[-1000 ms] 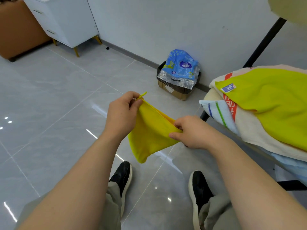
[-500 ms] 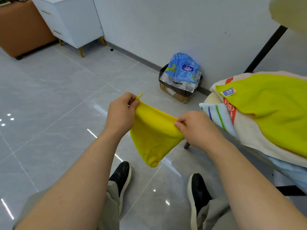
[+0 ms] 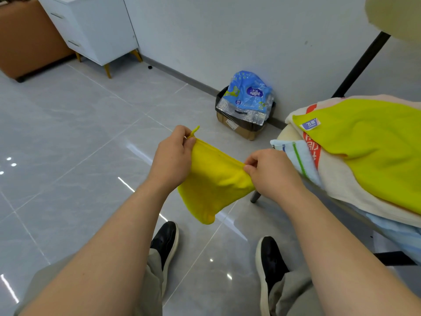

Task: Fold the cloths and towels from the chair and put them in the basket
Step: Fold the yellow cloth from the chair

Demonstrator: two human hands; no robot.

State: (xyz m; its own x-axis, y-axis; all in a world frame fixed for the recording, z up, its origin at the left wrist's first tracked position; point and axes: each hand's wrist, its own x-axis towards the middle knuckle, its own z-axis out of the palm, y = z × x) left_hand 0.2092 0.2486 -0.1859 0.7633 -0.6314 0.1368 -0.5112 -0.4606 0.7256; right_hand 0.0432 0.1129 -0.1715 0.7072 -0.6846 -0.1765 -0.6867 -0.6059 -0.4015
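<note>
The left grip [image 3: 173, 160] and right grip [image 3: 271, 172] each pinch a top corner of a small yellow cloth [image 3: 216, 179], which hangs doubled between them above the floor. The job looks barely begun: a green cloth [image 3: 369, 142], cream towel [image 3: 341, 185] and striped towel [image 3: 300, 156] lie heaped on the chair [image 3: 362, 62]. No basket shows.

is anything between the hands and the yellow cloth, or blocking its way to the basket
Nothing visible: the left hand and right hand both pinch the yellow cloth at its top corners. No basket is plainly in view, so that path cannot be judged.
</note>
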